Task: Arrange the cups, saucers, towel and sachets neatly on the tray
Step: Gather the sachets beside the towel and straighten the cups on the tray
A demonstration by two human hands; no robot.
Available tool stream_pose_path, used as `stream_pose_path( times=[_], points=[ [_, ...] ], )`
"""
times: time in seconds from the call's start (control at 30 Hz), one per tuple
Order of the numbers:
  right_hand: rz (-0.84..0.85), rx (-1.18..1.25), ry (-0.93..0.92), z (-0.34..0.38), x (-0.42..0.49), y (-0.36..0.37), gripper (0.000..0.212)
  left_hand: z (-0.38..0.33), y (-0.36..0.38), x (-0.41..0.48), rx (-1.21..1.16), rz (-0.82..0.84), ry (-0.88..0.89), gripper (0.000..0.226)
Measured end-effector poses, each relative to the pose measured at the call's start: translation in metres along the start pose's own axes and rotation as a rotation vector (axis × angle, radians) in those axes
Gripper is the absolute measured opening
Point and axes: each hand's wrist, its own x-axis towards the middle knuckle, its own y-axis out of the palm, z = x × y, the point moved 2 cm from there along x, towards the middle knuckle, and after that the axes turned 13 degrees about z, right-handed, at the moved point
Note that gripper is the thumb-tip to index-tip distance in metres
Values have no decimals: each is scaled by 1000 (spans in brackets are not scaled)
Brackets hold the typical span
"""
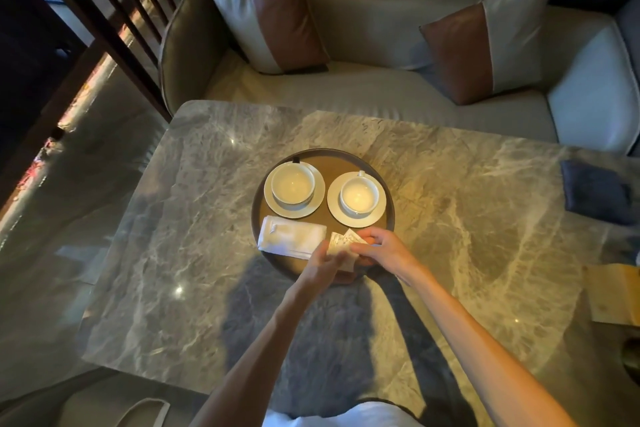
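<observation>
A round brown tray sits mid-table. On its far half stand two white cups, the left cup on its saucer and the right cup on its saucer. A folded white towel lies along the tray's near left. Over the near right part, my left hand and my right hand both hold a small bunch of pale sachets, fanned between the fingers. The sachets' lower parts are hidden by my hands.
The marble table carries a dark blue cloth at the right edge and a tan card below it. A sofa with two cushions stands behind the table. A chair back shows at the bottom left.
</observation>
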Motion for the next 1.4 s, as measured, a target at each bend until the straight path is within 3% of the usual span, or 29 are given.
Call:
stream_pose_path(
  times=[0.1,0.2,0.33,0.47,0.53,0.6,0.67,0.73,0.83,0.93,1.0,1.1,1.23,1.3,1.4],
  points=[
    [-154,-72,-36,0,-1,-18,10,2,-4,-2,-2,-74,-68,12],
    [-347,-432,80,-8,6,-36,28,7,-10,-4,40,-109,-87,13],
    [-261,-681,198,-13,15,-27,52,13,-17,-8,61,-112,-31,14],
    [-266,-797,272,-12,21,-19,42,12,-19,-13,181,-128,28,7],
    [-282,-701,268,-10,20,-23,30,10,-19,-15,206,-136,40,15],
    [-285,-439,218,-7,11,-31,22,9,-16,-16,191,-152,45,12],
    [-217,-88,129,-4,-7,-40,25,5,-11,-10,243,-144,55,10],
    [-141,116,54,2,-29,-47,28,-7,3,3,307,-90,90,14],
    [-219,197,-31,2,-55,-64,25,-18,36,37,427,118,158,25],
    [-507,281,-153,-8,-86,-100,21,-28,70,67,442,144,124,28],
    [-574,364,-222,-18,-107,-121,21,-28,91,89,500,231,160,38],
    [-586,319,-224,-33,-121,-132,20,-27,126,119,605,388,159,36],
    [-833,375,-254,-57,-125,-149,7,-15,160,159,674,598,75,24],
    [-844,491,-297,-71,-123,-157,6,-7,169,178,697,708,36,18],
    [-786,533,-337,-91,-116,-165,8,5,175,205,688,715,-46,19]
  ],
)
